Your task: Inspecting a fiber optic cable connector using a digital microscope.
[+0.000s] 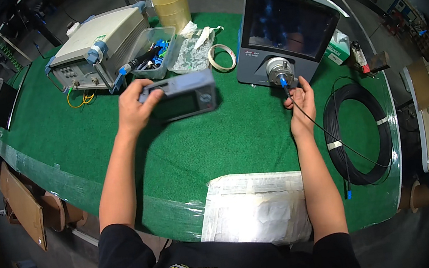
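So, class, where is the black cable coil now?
In the head view, the black cable coil lies on the right side of the green mat, right of the right hand.

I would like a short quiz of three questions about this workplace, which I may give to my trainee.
1. True or false: the left hand holds the grey handheld device.
2. Where does the coil of black cable lie? A) on top of the boxy instrument; B) on the green table, to the right of the right hand; C) inside a clear tub.
3. Complete: the connector at the front of the screen unit is ____ in colour.

Key: 1. True; 2. B; 3. blue.
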Action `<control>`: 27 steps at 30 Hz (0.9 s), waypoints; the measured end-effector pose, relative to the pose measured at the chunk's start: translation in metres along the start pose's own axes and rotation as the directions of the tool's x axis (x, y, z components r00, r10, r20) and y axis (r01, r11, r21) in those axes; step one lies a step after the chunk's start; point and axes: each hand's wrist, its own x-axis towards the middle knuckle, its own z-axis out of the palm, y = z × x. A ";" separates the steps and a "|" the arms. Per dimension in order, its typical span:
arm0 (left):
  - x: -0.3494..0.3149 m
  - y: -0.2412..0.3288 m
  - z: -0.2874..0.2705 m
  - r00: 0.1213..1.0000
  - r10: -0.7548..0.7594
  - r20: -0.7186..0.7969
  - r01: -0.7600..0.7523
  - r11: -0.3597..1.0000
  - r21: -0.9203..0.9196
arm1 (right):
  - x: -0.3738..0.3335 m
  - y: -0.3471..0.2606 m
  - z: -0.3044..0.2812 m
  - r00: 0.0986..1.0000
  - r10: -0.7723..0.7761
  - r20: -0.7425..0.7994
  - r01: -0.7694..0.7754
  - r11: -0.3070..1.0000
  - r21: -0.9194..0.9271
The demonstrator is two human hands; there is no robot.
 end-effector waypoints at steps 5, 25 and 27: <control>0.001 -0.027 -0.007 0.986 0.009 -0.165 0.005 0.996 0.085 | -0.001 0.010 -0.002 1.000 -0.018 0.022 0.017 0.998 0.067; -0.017 -0.021 -0.003 0.972 -0.116 -0.203 0.144 0.981 0.129 | 0.001 0.011 -0.004 0.999 0.006 0.044 -0.008 0.999 0.047; -0.018 -0.020 0.004 0.972 -0.084 -0.219 0.101 0.993 0.065 | 0.004 0.024 -0.011 0.999 0.005 0.039 -0.009 0.995 0.095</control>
